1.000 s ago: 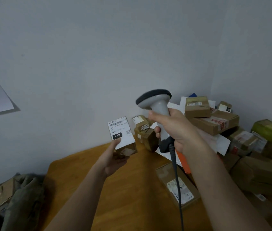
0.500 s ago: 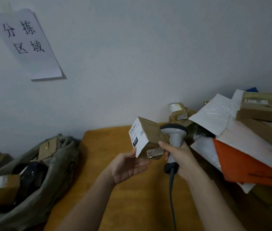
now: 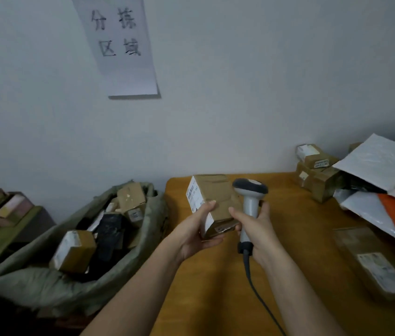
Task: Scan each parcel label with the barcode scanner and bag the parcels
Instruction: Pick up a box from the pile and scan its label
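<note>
Closer now, sack [image 3: 46, 282] holds boxes [image 3: 74, 251]; left hand [image 3: 197, 229] grips parcel [image 3: 215, 202].

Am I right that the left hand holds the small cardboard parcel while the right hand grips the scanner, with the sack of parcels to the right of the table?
Not quite: in the head view the sack sits left of the table. The left hand does hold the parcel; the right hand grips the scanner.
</note>
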The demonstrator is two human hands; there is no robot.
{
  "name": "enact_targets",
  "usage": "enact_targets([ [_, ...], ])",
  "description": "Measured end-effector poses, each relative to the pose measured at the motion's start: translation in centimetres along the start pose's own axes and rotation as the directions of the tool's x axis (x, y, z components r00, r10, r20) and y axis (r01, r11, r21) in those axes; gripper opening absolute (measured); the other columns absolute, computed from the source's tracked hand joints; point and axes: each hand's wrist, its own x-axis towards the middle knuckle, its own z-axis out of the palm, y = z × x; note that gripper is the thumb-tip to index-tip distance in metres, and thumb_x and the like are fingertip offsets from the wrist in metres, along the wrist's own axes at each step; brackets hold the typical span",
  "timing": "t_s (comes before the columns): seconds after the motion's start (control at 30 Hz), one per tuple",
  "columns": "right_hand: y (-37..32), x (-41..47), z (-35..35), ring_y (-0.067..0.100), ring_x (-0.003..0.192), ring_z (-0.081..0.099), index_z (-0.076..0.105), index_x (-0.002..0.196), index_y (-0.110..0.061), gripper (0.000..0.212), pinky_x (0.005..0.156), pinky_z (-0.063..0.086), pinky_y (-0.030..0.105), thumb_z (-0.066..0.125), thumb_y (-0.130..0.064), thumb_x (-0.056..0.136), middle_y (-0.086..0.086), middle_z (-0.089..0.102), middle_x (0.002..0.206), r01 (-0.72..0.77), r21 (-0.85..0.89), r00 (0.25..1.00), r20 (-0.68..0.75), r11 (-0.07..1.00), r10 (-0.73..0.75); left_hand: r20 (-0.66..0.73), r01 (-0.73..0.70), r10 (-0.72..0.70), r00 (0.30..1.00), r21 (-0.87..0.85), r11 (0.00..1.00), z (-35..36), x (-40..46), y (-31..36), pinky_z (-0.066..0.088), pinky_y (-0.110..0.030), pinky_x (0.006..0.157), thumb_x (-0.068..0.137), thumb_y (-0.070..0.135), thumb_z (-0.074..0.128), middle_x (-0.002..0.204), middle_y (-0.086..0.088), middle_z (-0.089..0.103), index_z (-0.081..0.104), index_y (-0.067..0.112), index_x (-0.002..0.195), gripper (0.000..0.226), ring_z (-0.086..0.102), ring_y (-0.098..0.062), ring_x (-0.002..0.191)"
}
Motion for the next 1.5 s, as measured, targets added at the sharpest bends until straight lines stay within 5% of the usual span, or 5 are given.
enact_targets([
  [0.3,2.2,-1.8,9.5,0.012,0.053,0.053,0.041,0.131,-0.024,0.064,0.051,0.048,0.027,0.079,-0.032,0.080,0.004,0.061,0.084,-0.142,0.137,0.989,0.062,0.980,0.135,0.069,0.023,-0.014,0.998,-0.135,0.991,-10.8,-3.5,2.1,0.050,-0.046,0.097,0.080,0.039,0.068,0.123,-0.015,0.066,0.055,0.019,0.132,0.057,0.065,-0.033,0.109],
  [0.47,2.0,0.3,13.0,0.012,0.054,0.052,0.041,0.129,-0.024,0.062,0.051,0.046,0.029,0.079,-0.031,0.080,0.006,0.059,0.085,-0.165,0.125,0.986,0.060,0.978,0.158,-0.219,-0.039,0.021,0.975,-0.079,0.996,-15.1,-3.6,3.0,0.056,-0.039,0.085,0.080,0.070,0.053,0.112,-0.014,0.066,0.061,0.011,0.121,0.072,0.064,-0.029,0.105],
  [0.8,3.3,2.6,20.3,0.013,0.051,0.050,0.044,0.122,-0.020,0.057,0.046,0.045,0.027,0.080,-0.033,0.080,0.005,0.056,0.081,-0.219,0.130,0.974,0.092,0.967,0.208,-0.815,0.141,0.089,0.573,0.204,0.969,-31.8,-3.1,4.9,0.044,-0.035,0.070,0.093,0.011,0.057,0.075,-0.009,0.048,0.056,0.005,0.079,0.015,0.050,-0.026,0.075],
  [1.27,6.0,4.9,32.1,0.015,0.067,0.058,0.041,0.126,-0.028,0.063,0.056,0.049,0.028,0.080,-0.040,0.078,0.008,0.062,0.109,-0.218,0.007,0.976,-0.018,0.976,0.218,-0.696,0.620,0.098,0.712,0.688,0.378,-48.2,5.8,5.5,0.044,-0.047,0.097,0.068,0.054,0.075,0.121,-0.016,0.056,0.055,0.010,0.118,0.069,0.051,-0.038,0.116],
  [1.5,7.0,5.5,36.1,0.015,0.071,0.060,0.042,0.129,-0.025,0.065,0.051,0.048,0.025,0.081,-0.035,0.078,0.006,0.063,0.112,-0.180,-0.054,0.983,-0.057,0.982,0.177,-0.771,0.453,0.168,0.614,0.519,0.725,-50.6,6.6,7.8,0.041,-0.044,0.089,0.097,0.001,0.042,0.125,-0.035,0.054,0.051,-0.020,0.120,0.032,0.052,-0.048,0.116],
])
